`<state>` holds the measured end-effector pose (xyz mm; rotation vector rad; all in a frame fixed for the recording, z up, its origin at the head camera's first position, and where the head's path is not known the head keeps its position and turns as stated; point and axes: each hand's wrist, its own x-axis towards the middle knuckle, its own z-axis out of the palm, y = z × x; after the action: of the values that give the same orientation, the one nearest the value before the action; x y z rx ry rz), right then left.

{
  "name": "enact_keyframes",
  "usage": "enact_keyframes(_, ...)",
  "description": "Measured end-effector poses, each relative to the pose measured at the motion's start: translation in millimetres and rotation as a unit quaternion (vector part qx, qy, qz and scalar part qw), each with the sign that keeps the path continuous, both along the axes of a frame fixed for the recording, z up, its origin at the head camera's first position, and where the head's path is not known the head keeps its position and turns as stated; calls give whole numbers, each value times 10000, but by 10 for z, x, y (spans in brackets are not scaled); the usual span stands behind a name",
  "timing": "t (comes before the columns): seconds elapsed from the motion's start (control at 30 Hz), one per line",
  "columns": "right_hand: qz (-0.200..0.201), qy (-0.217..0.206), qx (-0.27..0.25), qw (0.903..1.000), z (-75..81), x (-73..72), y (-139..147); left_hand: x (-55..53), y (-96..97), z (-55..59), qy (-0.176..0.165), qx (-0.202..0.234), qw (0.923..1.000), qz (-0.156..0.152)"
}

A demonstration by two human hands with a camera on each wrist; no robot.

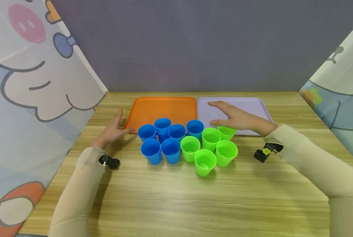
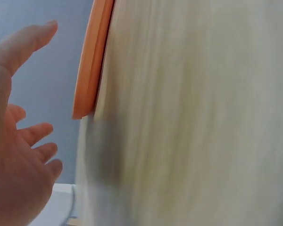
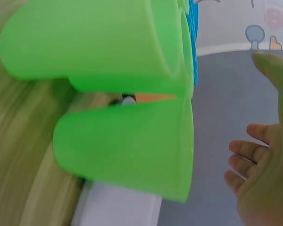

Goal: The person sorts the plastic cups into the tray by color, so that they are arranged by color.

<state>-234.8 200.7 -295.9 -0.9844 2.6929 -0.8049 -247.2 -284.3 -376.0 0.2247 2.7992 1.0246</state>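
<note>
Several blue cups (image 1: pixel 151 150) and several bright green cups (image 1: pixel 205 161) stand upright in one cluster, blue to the left and green to the right. My left hand (image 1: pixel 109 131) hovers beside the near left corner of the orange tray (image 1: pixel 164 108), thumb pointing toward the blue cups, and holds nothing. Above the rearmost green cup (image 1: pixel 227 132) is my right hand (image 1: pixel 237 117), fingers spread and nothing in its grasp; it covers part of the lavender tray (image 1: pixel 247 103). In the right wrist view, a green cup (image 3: pixel 127 148) appears close to that hand.
Both trays lie side by side at the back of the wooden table (image 1: pixel 176 204), and some blue cups overlap the orange tray's front edge in the head view. A grey panel (image 1: pixel 200 46) rises behind them. Cartoon-printed cloths (image 1: pixel 25 108) flank the table.
</note>
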Motion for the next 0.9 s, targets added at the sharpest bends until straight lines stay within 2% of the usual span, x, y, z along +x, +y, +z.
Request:
enact_keyframes(0.13, 237, -330, -353, 9985, -28, -20, -104, -17, -35, -73, -203, 630, 9978, 11)
enact_keyframes(0.27, 431, -668, -688, 9945, -62, -53, -190, -57, -66, -133, -422, 1192, 9920, -59)
enact_keyframes(0.4, 541, -1043, -937, 9886, -110, -86, -261, -96, -78, -174, -539, 1770, 9827, -113)
enact_keyframes(0.6, 585, -1427, -1125, 9816, -166, -116, -353, -134, -88, -238, -502, 2550, 9652, -278)
enact_keyframes(0.73, 515, -1543, -1152, 9799, -175, -129, -402, -168, -106, -289, -438, 2889, 9558, -320)
enact_keyframes(0.9, 398, -1698, -974, 9798, -184, -149, -460, -206, -137, -338, -362, 2978, 9534, -324)
